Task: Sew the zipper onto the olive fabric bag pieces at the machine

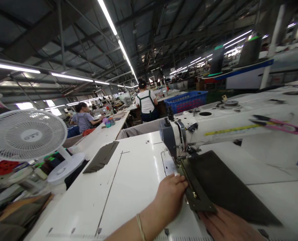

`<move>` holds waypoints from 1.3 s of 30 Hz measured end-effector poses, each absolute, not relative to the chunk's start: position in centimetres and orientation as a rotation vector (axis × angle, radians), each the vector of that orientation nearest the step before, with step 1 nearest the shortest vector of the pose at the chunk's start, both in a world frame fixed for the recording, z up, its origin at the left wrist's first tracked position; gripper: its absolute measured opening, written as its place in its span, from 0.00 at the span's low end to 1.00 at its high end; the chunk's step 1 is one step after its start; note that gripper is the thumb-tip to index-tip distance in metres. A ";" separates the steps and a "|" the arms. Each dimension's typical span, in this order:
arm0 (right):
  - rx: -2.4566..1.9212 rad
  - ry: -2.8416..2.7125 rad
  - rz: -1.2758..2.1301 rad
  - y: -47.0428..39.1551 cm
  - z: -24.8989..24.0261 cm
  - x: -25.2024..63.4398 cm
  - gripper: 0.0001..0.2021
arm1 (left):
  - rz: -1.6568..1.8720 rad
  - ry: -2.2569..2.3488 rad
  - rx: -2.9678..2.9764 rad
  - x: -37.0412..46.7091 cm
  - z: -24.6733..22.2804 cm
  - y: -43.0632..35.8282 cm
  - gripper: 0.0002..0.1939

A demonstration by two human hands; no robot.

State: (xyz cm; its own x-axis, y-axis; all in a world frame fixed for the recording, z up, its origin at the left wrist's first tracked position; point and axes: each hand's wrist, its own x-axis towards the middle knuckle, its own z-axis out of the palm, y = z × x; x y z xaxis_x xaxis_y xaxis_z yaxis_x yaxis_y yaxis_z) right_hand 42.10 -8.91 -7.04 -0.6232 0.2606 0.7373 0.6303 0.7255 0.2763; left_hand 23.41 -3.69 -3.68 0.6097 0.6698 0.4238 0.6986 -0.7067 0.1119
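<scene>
A dark olive fabric panel (pixel 226 184) lies on the white sewing table, its far end by the needle of a sewing machine (pixel 175 137). Along its left side runs a brass-coloured zipper (pixel 188 175), with the pull near the lower end. My left hand (pixel 171 194), a band on its wrist, has its fingers curled together on the panel's left edge, just below the presser foot. At the near end, my right hand (pixel 224 222) grips the corner of the panel; its fingertips are partly hidden by the fabric.
A stack of olive pieces (pixel 101 157) sits left on the table. Beyond it stands a white fan (pixel 28 134). Pink-handled thread snips (pixel 279 124) lie on the machine arm. A blue basket (pixel 186 100) and two people at other tables are farther back.
</scene>
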 end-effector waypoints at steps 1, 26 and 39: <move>-0.646 -2.256 -0.687 -8.9 -7.0 42.2 0.18 | -0.668 -1.160 -2.753 23.5 -3.8 -3.9 0.12; -0.645 -2.207 -0.537 -3.8 -7.2 41.9 0.17 | -0.606 -1.139 -2.681 24.1 -3.5 -1.0 0.07; -0.619 -2.193 -0.465 -1.6 -5.9 42.0 0.18 | -0.495 -1.399 -2.865 23.6 -3.1 0.4 0.10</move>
